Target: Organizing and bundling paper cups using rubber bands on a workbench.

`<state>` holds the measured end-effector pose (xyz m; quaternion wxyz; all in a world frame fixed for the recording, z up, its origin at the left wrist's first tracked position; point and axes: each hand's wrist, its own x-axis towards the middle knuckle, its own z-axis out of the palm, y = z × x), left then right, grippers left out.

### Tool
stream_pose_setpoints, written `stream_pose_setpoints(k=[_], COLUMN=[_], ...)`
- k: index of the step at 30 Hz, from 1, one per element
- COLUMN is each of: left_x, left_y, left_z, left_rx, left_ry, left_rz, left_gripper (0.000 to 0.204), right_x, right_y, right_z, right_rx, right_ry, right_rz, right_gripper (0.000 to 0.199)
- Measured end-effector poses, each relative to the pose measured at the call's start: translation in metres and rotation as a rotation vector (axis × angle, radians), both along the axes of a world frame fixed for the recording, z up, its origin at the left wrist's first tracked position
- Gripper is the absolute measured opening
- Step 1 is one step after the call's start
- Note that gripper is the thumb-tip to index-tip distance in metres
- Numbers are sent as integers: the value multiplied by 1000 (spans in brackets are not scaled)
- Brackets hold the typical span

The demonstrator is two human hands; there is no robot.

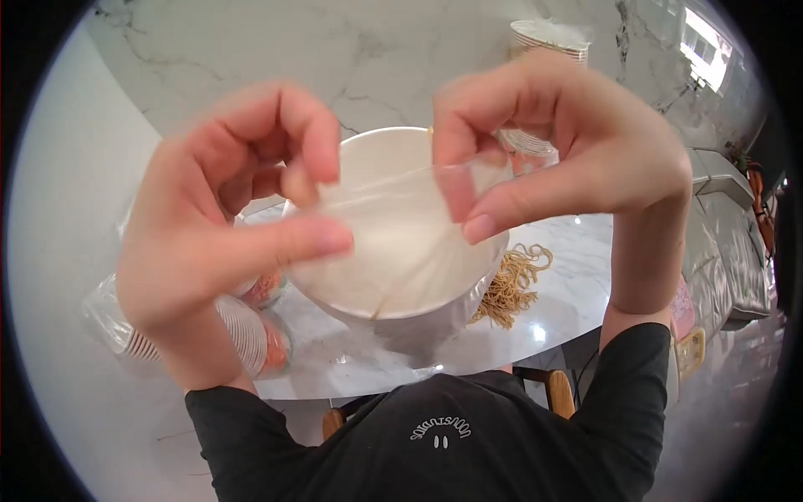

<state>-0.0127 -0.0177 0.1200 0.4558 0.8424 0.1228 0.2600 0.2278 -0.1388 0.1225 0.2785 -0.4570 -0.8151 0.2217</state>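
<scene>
Left hand (pixel 222 217), right hand (pixel 552 142) pinch clear thin film (pixel 393 209), stretched taut.

Bowl (pixel 401 276) mid-frame on surface (pixel 569 284); film (pixel 393 209) stretched above it between both grips. Noodle bundle (pixel 512 289) just right of bowl. Sleeved cup stack (pixel 242 335) lower left, cup stack (pixel 544 42) top right.

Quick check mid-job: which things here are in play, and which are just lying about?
In play: left hand, right hand, clear film pinched between them, white bowl beneath.
Lying about: noodle heap, sleeve of paper cups, cup stack, marble table.
</scene>
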Motion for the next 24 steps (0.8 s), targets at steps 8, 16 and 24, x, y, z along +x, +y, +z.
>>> stream_pose_setpoints(k=[8,16,24], left_x=[-8,-9,8], left_y=[36,41,117], left_z=[-11,19,59], left_rx=[74,-182,-375], left_ry=[206,180,-461], left_rz=[-320,-375,-482], left_gripper=[52,71,71], right_x=[-7,8,33], right_y=[3,17,42], right_z=[5,27,51], right_rx=[-289,-331,-97], right_ry=[295,71,712], right_rz=[31,-126,-142], right_gripper=[25,65,37])
